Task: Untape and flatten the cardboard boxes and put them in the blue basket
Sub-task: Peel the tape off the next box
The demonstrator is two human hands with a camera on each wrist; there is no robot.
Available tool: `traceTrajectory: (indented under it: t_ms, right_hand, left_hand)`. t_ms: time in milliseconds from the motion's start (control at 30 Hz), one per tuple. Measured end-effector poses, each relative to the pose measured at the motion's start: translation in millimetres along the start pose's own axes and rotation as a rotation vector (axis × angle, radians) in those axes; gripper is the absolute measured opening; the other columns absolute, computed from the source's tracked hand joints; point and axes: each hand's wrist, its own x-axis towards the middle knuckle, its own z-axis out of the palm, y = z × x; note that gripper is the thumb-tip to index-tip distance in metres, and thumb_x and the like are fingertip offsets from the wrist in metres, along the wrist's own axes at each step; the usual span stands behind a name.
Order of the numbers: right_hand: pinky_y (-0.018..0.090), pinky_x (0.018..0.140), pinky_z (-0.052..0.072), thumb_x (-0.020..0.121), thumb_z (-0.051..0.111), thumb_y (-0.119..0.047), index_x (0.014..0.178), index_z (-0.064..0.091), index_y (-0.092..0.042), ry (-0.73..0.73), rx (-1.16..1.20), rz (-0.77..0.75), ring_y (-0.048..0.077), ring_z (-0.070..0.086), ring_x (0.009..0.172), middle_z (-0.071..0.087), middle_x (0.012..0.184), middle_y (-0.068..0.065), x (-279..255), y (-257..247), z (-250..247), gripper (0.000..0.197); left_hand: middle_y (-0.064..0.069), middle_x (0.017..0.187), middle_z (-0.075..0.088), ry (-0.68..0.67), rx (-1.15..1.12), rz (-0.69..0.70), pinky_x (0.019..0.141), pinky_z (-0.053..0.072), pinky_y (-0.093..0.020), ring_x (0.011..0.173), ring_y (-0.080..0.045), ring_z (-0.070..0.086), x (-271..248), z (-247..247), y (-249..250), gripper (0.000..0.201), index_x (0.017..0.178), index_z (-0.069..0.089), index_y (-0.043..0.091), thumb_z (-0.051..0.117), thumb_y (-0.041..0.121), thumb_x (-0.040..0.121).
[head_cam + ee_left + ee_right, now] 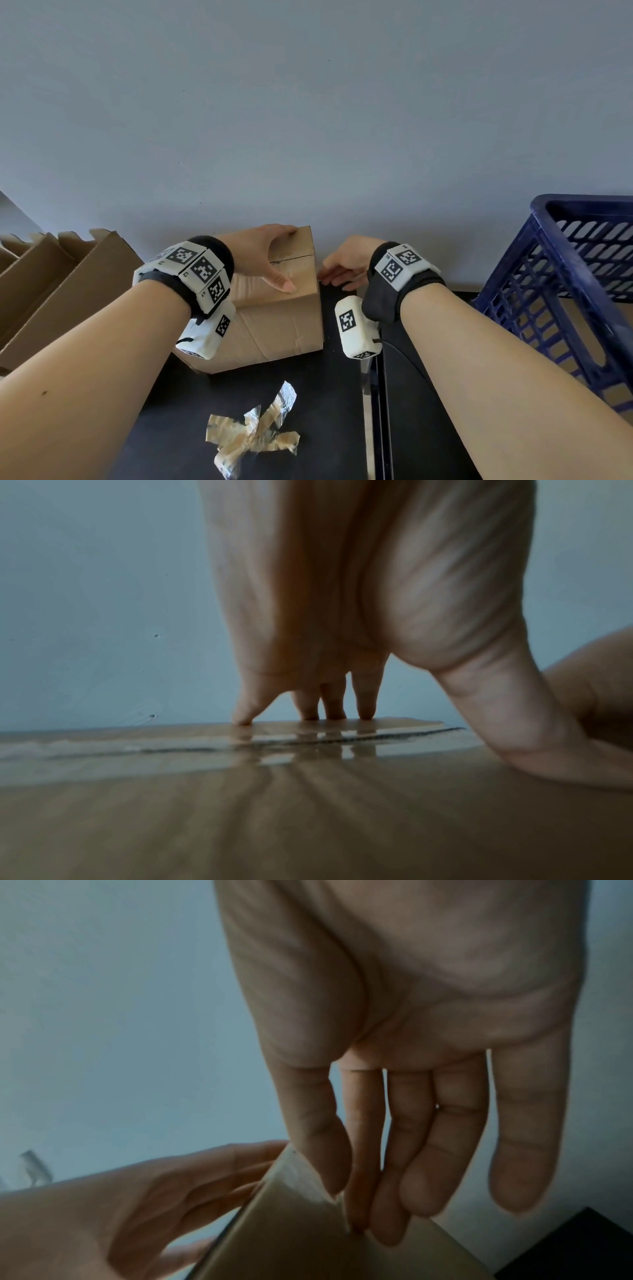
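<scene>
box: closed brown cardboard box (274, 308) with clear tape on its seam, left of the dark blue slatted plastic basket (565, 294)
left hand (263, 257): spread on the box top, pressing
right hand (346, 267): fingertips picking at the box's right edge

We see a closed brown cardboard box (274, 318) upright on the dark table (308, 394) — clear tape (240, 748) across its top seam — with the blue basket (561, 291) tilted well to its right.
</scene>
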Motion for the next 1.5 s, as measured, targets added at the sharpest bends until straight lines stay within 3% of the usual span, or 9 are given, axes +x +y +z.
traceTrajectory:
  t_ms: [100, 200, 400, 700, 833, 933, 1000, 1233, 1500]
  right_hand:
    - [0.016, 0.050, 0.051, 0.088, 0.064, -0.020, 0.081, 0.066, -0.012, 0.019, -0.072, 0.000, 0.004, 0.057, 0.063, 0.066, 0.076, -0.002, -3, -7, -2, 0.010]
    - [0.010, 0.034, 0.040, 0.089, 0.063, -0.016, 0.092, 0.066, -0.007, 0.044, -0.085, -0.015, 0.005, 0.054, 0.059, 0.063, 0.074, -0.001, -3, -7, 0, 0.009]
    - [0.022, 0.062, 0.048, 0.088, 0.060, -0.024, 0.079, 0.066, -0.013, 0.083, -0.118, -0.016, 0.005, 0.054, 0.057, 0.066, 0.070, -0.004, 6, -4, 4, 0.015]
    - [0.012, 0.040, 0.046, 0.091, 0.053, -0.012, 0.074, 0.055, -0.010, 0.099, 0.047, -0.048, 0.007, 0.054, 0.055, 0.060, 0.072, 0.002, -12, -7, -18, 0.017]
    - [0.033, 0.074, 0.054, 0.094, 0.050, -0.016, 0.082, 0.056, -0.008, 0.032, 0.216, -0.001, 0.018, 0.063, 0.072, 0.066, 0.079, 0.008, -7, 5, -11, 0.016]
    - [0.035, 0.085, 0.053, 0.094, 0.051, -0.013, 0.079, 0.058, -0.007, -0.019, 0.350, -0.012, 0.021, 0.063, 0.087, 0.064, 0.079, 0.008, -6, 8, -5, 0.017]
    - [0.035, 0.091, 0.051, 0.093, 0.055, -0.011, 0.079, 0.059, -0.007, -0.011, 0.362, -0.022, 0.018, 0.063, 0.079, 0.064, 0.076, 0.006, -4, 6, -3, 0.015]
    - [0.024, 0.054, 0.052, 0.090, 0.061, -0.009, 0.078, 0.056, -0.007, 0.044, 0.391, 0.014, 0.012, 0.057, 0.059, 0.059, 0.070, 0.003, 0, 1, 3, 0.013]
    - [0.027, 0.058, 0.053, 0.084, 0.062, 0.002, 0.073, 0.058, -0.002, 0.192, 0.338, -0.092, 0.016, 0.056, 0.050, 0.059, 0.062, 0.009, -20, -15, -16, 0.012]
  left_hand:
    - [0.012, 0.152, 0.027, 0.005, 0.012, -0.001, 0.110, 0.026, -0.032, 0.138, -0.013, 0.030, 0, -1, 0, 0.114, 0.149, 0.015, 0.031, 0.084, 0.045, 0.060]
    - [0.011, 0.152, 0.026, 0.003, 0.016, -0.002, 0.110, 0.026, -0.031, 0.138, -0.013, 0.030, 0, 0, -1, 0.114, 0.149, 0.015, 0.032, 0.084, 0.045, 0.060]
    - [0.012, 0.152, 0.026, 0.004, 0.015, 0.001, 0.110, 0.026, -0.031, 0.138, -0.013, 0.029, 0, 1, 0, 0.113, 0.149, 0.015, 0.032, 0.084, 0.044, 0.060]
    - [0.012, 0.152, 0.026, 0.000, 0.019, -0.005, 0.111, 0.026, -0.033, 0.138, -0.013, 0.029, 1, -1, -1, 0.113, 0.148, 0.016, 0.033, 0.084, 0.044, 0.060]
    - [0.012, 0.152, 0.025, -0.004, 0.026, -0.002, 0.111, 0.026, -0.032, 0.138, -0.013, 0.028, 2, 0, 1, 0.114, 0.149, 0.015, 0.033, 0.084, 0.045, 0.059]
    - [0.012, 0.152, 0.026, -0.004, 0.024, -0.003, 0.111, 0.026, -0.032, 0.138, -0.013, 0.029, 3, 0, 1, 0.115, 0.149, 0.015, 0.033, 0.084, 0.046, 0.058]
    - [0.012, 0.151, 0.027, -0.001, 0.022, -0.002, 0.111, 0.027, -0.031, 0.137, -0.013, 0.029, 3, 0, 0, 0.115, 0.149, 0.015, 0.032, 0.085, 0.046, 0.058]
    - [0.012, 0.151, 0.027, 0.000, 0.001, 0.007, 0.110, 0.027, -0.030, 0.137, -0.012, 0.030, 2, 2, -1, 0.115, 0.148, 0.017, 0.032, 0.085, 0.046, 0.057]
    - [0.012, 0.152, 0.025, -0.002, 0.006, -0.001, 0.110, 0.024, -0.030, 0.139, -0.013, 0.027, 3, 2, 2, 0.112, 0.149, 0.015, 0.033, 0.084, 0.045, 0.060]
